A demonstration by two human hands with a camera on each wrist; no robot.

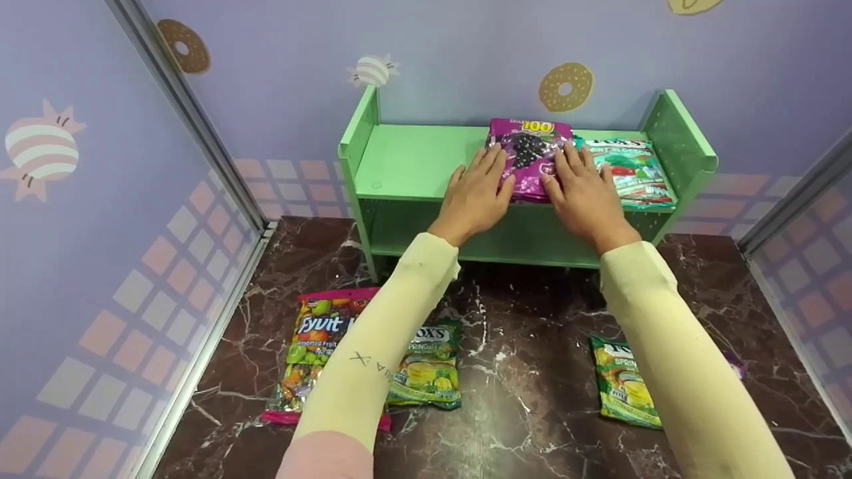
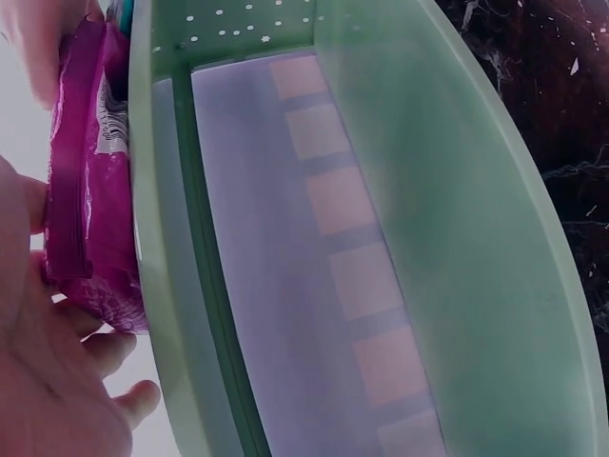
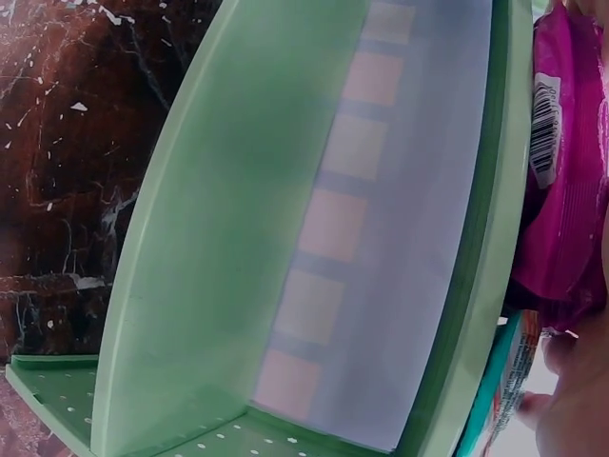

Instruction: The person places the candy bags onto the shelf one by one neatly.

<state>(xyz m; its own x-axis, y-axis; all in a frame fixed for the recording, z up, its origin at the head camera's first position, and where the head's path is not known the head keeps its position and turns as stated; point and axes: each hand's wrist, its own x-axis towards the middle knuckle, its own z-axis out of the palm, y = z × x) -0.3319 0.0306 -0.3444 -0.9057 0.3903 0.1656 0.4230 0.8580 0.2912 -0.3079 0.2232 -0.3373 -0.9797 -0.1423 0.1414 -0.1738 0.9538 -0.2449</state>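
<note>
head view: your left sleeve cuts across the fyvit bag and covers one edge of the nearer green-and-yellow bag, while your right sleeve hides part of the other green-and-yellow bag and most of a purple item, which shows too little to name. the purple bag lies on the upper shelf of the green rack. your left hand and right hand rest at its two sides, fingers extended rather than curled round it. your right fingers also overlap the teal bag; you cannot tell whether they touch it. both wrist views cut the purple bag off at the frame edge.

you can read "100" on the purple bag, "fox's" on the teal bag, "fyvit" and "assorted fruit" on the floor bag, and "spring" on the farther green-and-yellow bag. the barcode has digits too small to read, as are most marks on your left sleeve.

the purple bag reaches the shelf's front edge. green surface stretches from it to the left side panel; the teal bag sits between it and the right side panel.
</note>
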